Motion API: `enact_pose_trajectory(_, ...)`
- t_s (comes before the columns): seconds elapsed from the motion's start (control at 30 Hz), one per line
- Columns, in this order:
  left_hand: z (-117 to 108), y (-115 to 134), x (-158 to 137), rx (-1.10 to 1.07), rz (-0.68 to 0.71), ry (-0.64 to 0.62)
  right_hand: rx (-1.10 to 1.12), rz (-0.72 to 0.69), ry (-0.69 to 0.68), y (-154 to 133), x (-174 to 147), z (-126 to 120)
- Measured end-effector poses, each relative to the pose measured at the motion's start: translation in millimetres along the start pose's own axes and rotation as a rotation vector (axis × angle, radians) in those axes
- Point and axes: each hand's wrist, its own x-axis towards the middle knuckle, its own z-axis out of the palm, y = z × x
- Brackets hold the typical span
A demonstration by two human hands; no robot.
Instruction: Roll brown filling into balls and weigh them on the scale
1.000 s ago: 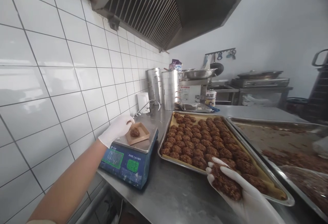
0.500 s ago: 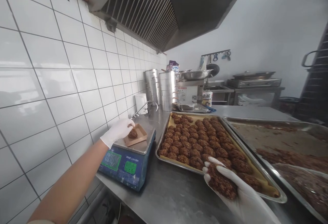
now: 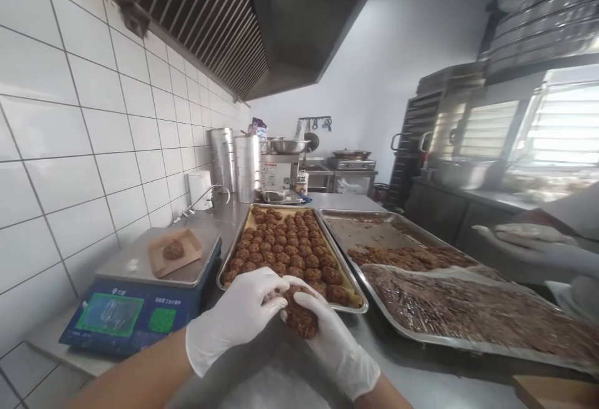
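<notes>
My right hand [image 3: 330, 337], in a white glove, is wrapped round a dark brown lump of sticky filling [image 3: 299, 316] above the counter. At that lump's left edge, my gloved left hand [image 3: 241, 306] pinches with thumb and fingers; whether a piece has come loose between them is hidden. Just beyond both hands lies a lined metal tray [image 3: 362, 304] with rows of brown filling balls [image 3: 283, 240]. To the left, a blue digital scale [image 3: 140, 312] carries a shallow cardboard box [image 3: 161, 265] with one filling ball [image 3: 173, 248] inside.
A large tray [image 3: 412, 333] of loose filling, partly under plastic film [image 3: 468, 296], stands right. Another person's gloved hands [image 3: 528, 240] are beyond it. Metal cylinders [image 3: 247, 168] and a thin curved tap [image 3: 206, 200] stand along the tiled wall. An extractor hood [image 3: 290, 22] hangs overhead.
My left hand has left the ball in the box on the scale and come right to the lump in my right hand. The view has turned right, bringing another person's hands into sight.
</notes>
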Motion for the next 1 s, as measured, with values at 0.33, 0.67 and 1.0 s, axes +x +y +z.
enact_pose_trajectory(0.33,17,7,9,-0.045,-0.021,0.105,-0.021,-0.059,-0.047,-4,4,-1)
enact_pose_trajectory(0.67,28,4,14,0.018,-0.055,0.149,-0.111,-0.06,-0.02,-6,2,0)
enact_pose_trajectory(1.0,36,9,11,-0.005,-0.05,0.277,-0.137,-0.079,0.034,-11,2,2)
